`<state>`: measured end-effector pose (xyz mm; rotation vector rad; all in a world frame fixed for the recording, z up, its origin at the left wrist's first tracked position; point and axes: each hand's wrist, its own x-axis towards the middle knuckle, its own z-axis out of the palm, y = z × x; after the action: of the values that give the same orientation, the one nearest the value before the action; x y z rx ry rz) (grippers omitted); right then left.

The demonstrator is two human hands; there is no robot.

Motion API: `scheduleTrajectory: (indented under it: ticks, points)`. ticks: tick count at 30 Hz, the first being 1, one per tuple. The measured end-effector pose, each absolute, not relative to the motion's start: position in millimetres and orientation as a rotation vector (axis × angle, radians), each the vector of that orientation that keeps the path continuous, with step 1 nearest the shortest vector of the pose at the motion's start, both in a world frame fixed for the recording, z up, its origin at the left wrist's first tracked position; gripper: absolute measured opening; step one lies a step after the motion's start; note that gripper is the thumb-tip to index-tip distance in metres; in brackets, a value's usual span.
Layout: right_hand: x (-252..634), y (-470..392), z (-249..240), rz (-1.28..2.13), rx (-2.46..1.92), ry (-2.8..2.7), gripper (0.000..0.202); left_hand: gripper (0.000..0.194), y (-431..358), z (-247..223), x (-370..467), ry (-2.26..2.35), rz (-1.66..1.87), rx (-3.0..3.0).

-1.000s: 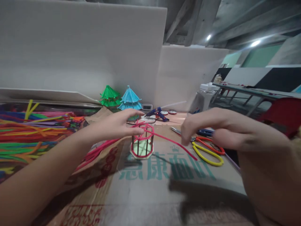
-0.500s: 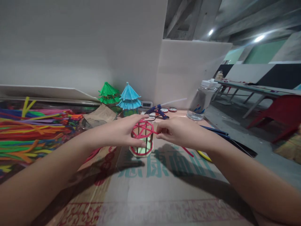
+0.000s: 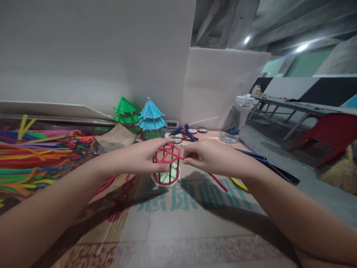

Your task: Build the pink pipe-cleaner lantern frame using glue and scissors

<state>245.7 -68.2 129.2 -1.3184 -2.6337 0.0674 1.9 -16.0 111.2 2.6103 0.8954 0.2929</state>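
Note:
A small pavilion frame [image 3: 171, 172] stands upright on the cardboard, with thin dark posts, a pale octagonal base edged in red and a red pipe-cleaner top with crossing strips. My left hand [image 3: 139, 156] closes round its left side, thumb in front and fingers reaching behind the top. With thumb and forefinger pinched, my right hand [image 3: 208, 155] grips the end of a red pipe cleaner [image 3: 180, 158] at the frame's right edge. Beneath the right hand lies another red pipe cleaner [image 3: 219, 182]. A yellow one [image 3: 239, 184] is beside it.
Colourful pipe cleaners [image 3: 36, 160] pile up at left. Behind stand a green roofed model [image 3: 126, 111], a blue one [image 3: 151, 115], a glue gun [image 3: 185, 131] and a clear bottle [image 3: 233, 121]. Dark tools [image 3: 267, 165] lie at right. Beyond the table is a red chair [image 3: 320, 136].
The view has turned slightly right, so everything appears a little further left. Both hands keep nearly the same hold at the frame.

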Motion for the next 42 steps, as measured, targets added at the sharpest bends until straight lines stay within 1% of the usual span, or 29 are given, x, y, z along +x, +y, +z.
scheduleTrajectory:
  ticks: [5, 9, 11, 13, 14, 15, 16, 18, 19, 20, 22, 27, 30, 37, 42]
  points:
    - [249, -68, 135, 0.084, -1.376, -2.61, 0.027, 0.081, -12, 116, -8, 0.878, 0.229, 2.64]
    - [266, -50, 136, 0.078, -1.549, -2.502, 0.033, 0.078, -10, 123, -17, 0.792, 0.107, 2.645]
    - [280, -33, 130, 0.039, -1.68, -2.431, 0.035, 0.082, -10, 126, -18, 0.801, 0.074, 2.635]
    - [296, -14, 119, -0.05, -1.821, -2.333, 0.03, 0.091, -12, 128, -18, 0.815, 0.104, 2.636]
    - [304, -4, 112, -0.079, -1.88, -2.307, 0.029, 0.091, -12, 129, -18, 0.814, 0.138, 2.635]
    - [312, 5, 106, -0.089, -1.945, -2.254, 0.029, 0.087, -12, 130, -18, 0.809, 0.185, 2.635]
    - [319, 12, 100, -0.081, -1.984, -2.21, 0.03, 0.076, -12, 130, -18, 0.804, 0.246, 2.641]
    - [331, 23, 90, -0.061, -2.032, -2.151, 0.031, 0.048, -9, 130, -19, 0.832, 0.397, 2.687]
    - [335, 27, 86, -0.049, -2.041, -2.141, 0.031, 0.039, -7, 130, -19, 0.869, 0.468, 2.728]
    - [338, 29, 84, -0.037, -2.046, -2.138, 0.031, 0.036, -5, 129, -19, 0.913, 0.523, 2.775]
    - [340, 31, 80, -0.009, -2.052, -2.145, 0.03, 0.035, -3, 126, -18, 0.974, 0.549, 2.861]
    - [334, 30, 78, 0.051, -2.043, -2.184, 0.023, 0.034, -9, 122, -7, 0.995, 0.484, 2.964]
    - [333, 30, 78, 0.056, -2.021, -2.202, 0.021, 0.029, -11, 120, -2, 0.937, 0.435, 2.993]
    - [340, 33, 77, 0.062, -2.021, -2.203, 0.024, 0.021, -10, 114, 2, 0.853, 0.496, 2.962]
    - [337, 31, 78, 0.077, -1.997, -2.231, 0.024, 0.019, -15, 117, 7, 1.012, 0.515, 2.852]
